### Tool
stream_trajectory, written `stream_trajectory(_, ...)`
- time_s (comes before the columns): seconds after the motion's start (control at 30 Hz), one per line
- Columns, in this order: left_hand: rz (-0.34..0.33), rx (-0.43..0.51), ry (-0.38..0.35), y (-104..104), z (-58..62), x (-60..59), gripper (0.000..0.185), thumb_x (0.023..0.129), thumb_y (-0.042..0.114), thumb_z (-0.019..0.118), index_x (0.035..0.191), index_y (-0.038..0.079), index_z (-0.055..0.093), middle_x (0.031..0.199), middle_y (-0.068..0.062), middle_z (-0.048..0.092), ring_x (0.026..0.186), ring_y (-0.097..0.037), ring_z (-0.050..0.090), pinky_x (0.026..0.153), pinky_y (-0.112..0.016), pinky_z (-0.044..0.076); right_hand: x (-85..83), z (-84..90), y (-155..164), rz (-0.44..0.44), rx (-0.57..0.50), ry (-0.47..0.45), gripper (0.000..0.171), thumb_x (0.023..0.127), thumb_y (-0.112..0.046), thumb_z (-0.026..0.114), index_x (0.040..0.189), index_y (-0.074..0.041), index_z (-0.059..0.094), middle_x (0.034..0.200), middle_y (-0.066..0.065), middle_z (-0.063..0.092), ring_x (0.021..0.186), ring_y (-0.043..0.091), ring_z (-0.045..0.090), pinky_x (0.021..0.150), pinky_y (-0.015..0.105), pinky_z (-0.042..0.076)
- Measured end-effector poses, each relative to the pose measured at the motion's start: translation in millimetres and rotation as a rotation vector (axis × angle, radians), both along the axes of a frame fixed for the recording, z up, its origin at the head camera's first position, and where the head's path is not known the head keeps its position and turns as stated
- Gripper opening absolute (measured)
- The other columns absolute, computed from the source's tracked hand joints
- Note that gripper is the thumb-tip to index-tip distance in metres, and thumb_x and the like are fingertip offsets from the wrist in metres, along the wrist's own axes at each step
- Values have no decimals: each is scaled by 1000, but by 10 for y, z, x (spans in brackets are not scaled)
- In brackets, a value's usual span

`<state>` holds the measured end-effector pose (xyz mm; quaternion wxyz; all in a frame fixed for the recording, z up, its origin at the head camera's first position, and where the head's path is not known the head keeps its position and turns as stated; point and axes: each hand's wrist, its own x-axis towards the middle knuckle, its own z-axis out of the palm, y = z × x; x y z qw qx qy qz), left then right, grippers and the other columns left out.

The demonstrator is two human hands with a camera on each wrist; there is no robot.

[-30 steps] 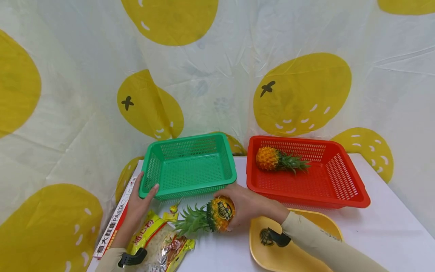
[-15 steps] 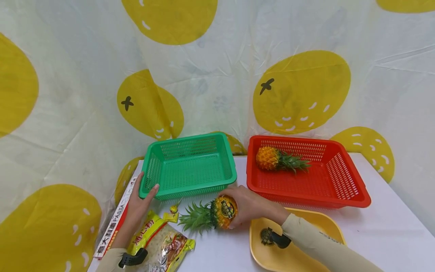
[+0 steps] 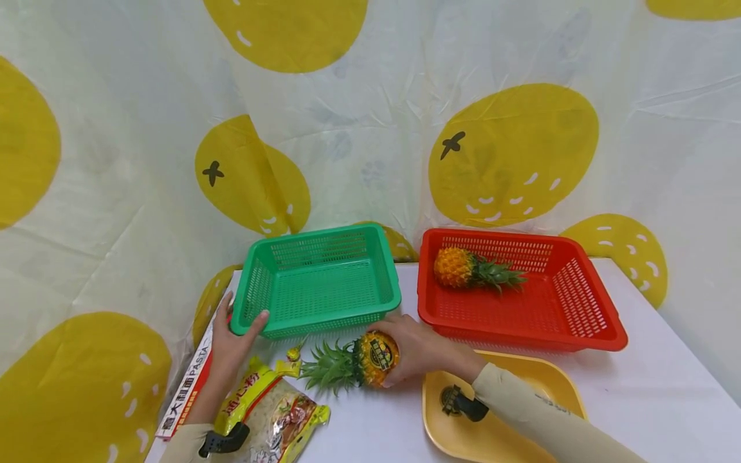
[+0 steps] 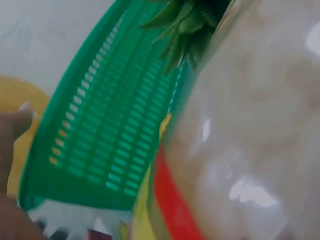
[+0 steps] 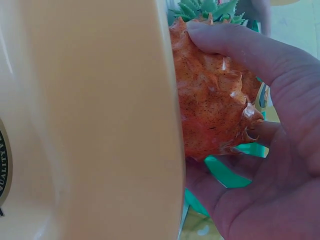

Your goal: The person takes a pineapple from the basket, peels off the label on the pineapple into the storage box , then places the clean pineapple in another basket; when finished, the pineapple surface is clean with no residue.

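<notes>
My right hand [image 3: 413,347] grips the rounded base of a small pineapple [image 3: 379,359] from the right; its green leaves point left. In the right wrist view the thumb lies along the orange pineapple [image 5: 215,95] while the other fingers curl beneath it. My left hand [image 3: 231,341] is at the near left corner of a green basket [image 3: 324,325], thumb by the front rim and straight fingers along the left side. The left wrist view shows only part of this hand [image 4: 12,145] at the edge of the green basket [image 4: 100,130].
A second pineapple [image 3: 454,267] lies in the red basket [image 3: 521,334] at right. An orange tray [image 3: 434,418] sits below my right forearm. A noodle bag [image 3: 278,418], a small yellow packet [image 3: 289,368] and a long pasta box [image 3: 188,389] are at left.
The pineapple in my right hand has shifted slightly right and then a little back left. My left fingers have edged slightly left at the green basket's corner.
</notes>
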<state>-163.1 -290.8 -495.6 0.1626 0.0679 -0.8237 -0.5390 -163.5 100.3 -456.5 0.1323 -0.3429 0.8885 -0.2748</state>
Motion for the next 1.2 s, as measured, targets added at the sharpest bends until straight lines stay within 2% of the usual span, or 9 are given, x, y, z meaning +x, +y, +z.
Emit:
stream_trajectory(0.1, 90, -92, 194, 66, 86, 41, 94, 91, 28, 85, 168, 19, 31, 158, -20, 35, 139, -36, 36, 109, -61, 35, 16, -8, 0, -6, 3, 6, 88, 69, -35, 101, 145, -15, 60, 122, -3, 58, 111, 22, 51, 85, 39, 52)
stream_trajectory(0.17, 121, -159, 330, 130, 175, 79, 90, 89, 23, 86, 165, 19, 38, 153, -21, 39, 135, -33, 39, 105, -54, 35, 25, -10, -6, -9, 6, 12, 88, 70, -35, 100, 145, -15, 60, 122, -3, 57, 111, 22, 51, 86, 39, 52)
stream_trajectory(0.27, 102, -238, 524, 240, 322, 147, 84, 86, 15, 87, 160, 17, 47, 145, -25, 43, 128, -32, 43, 101, -42, 36, 38, 2, -14, -9, 8, 11, 89, 70, -34, 100, 146, -15, 59, 122, -3, 57, 110, 23, 51, 86, 40, 52)
stream_trajectory(0.33, 66, -277, 635, 318, 412, 190, 79, 83, 11, 87, 155, 11, 53, 141, -26, 47, 127, -34, 44, 102, -38, 35, 46, 10, -19, -8, 12, 8, 89, 70, -34, 100, 147, -14, 59, 123, -2, 57, 111, 23, 51, 86, 40, 51)
stream_trajectory(0.43, -3, -323, 733, 432, 503, 245, 72, 83, 15, 87, 148, 3, 59, 135, -29, 51, 126, -37, 45, 105, -35, 35, 56, 19, -21, -7, 11, 5, 90, 70, -33, 100, 147, -13, 58, 124, -1, 57, 111, 24, 51, 86, 41, 52)
stream_trajectory(0.63, -144, -388, 772, 648, 551, 320, 70, 96, 45, 78, 145, -1, 60, 134, -29, 52, 125, -41, 48, 109, -27, 35, 65, 23, -17, -12, 16, 5, 92, 70, -33, 100, 149, -12, 58, 124, 0, 57, 111, 25, 51, 86, 41, 52)
stream_trajectory(0.87, -345, -494, 785, 898, 541, 411, 68, 101, 48, 71, 147, 0, 58, 140, -25, 52, 127, -41, 50, 108, -37, 38, 68, 13, -15, -22, 17, 6, 93, 70, -34, 100, 149, -12, 57, 126, 1, 58, 111, 25, 51, 86, 40, 52)
stream_trajectory(1.07, -501, -563, 662, 1042, 427, 510, 69, 102, 51, 69, 153, 8, 54, 147, -13, 51, 128, -32, 56, 96, -47, 52, 79, 11, -12, -25, 8, 18, 93, 69, -34, 101, 149, -11, 58, 127, 2, 60, 111, 25, 52, 87, 42, 53)
stream_trajectory(1.2, -564, -627, 554, 1104, 344, 549, 71, 98, 54, 74, 154, 14, 54, 148, -7, 52, 127, -27, 58, 95, -52, 54, 80, 0, -14, -19, 18, 37, 94, 69, -36, 101, 149, -11, 58, 127, 1, 60, 110, 24, 53, 87, 41, 53)
